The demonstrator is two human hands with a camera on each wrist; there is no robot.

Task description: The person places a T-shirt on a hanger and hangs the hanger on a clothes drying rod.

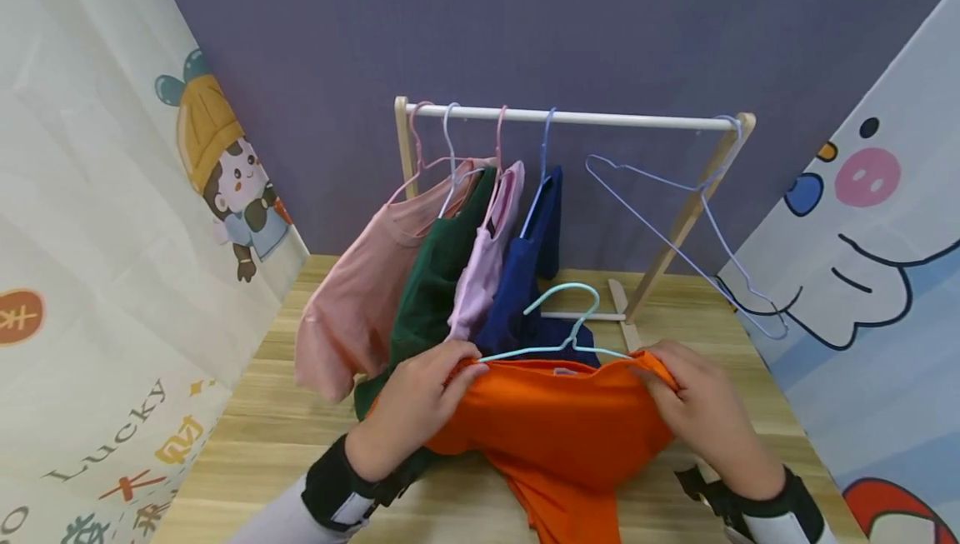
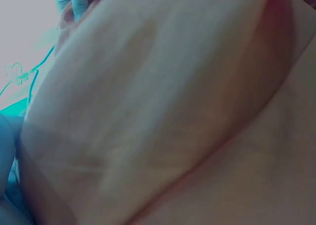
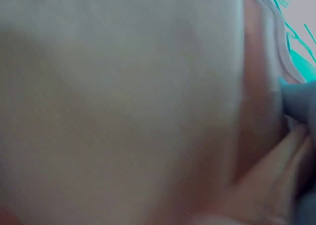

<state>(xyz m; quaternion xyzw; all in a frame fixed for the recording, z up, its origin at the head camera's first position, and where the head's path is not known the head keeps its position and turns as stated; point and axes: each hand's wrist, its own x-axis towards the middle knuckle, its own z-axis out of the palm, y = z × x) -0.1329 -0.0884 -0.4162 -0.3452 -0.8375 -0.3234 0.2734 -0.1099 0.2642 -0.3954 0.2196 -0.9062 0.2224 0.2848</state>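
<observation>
An orange shirt (image 1: 558,415) is stretched between both hands above the table, its lower part hanging toward the front. A mint-green hanger (image 1: 576,336) sits in its neckline, with the hook and upper arms showing; the hanger's ends are hidden at the shoulders. My left hand (image 1: 420,398) pinches the left shoulder by the hanger's arm. At the opposite shoulder, my right hand (image 1: 701,411) grips the cloth between thumb and fingers. Blurred, discoloured shirt fabric (image 2: 148,101) fills most of the left wrist view, and similar cloth (image 3: 123,96) covers the right wrist view.
Behind the shirt stands a rack with a white rod (image 1: 622,118). From it hang a pink shirt (image 1: 360,294), a green garment (image 1: 427,286), a lilac top (image 1: 483,277) and a navy garment (image 1: 517,294). A bare lavender hanger (image 1: 701,188) hangs at the right end.
</observation>
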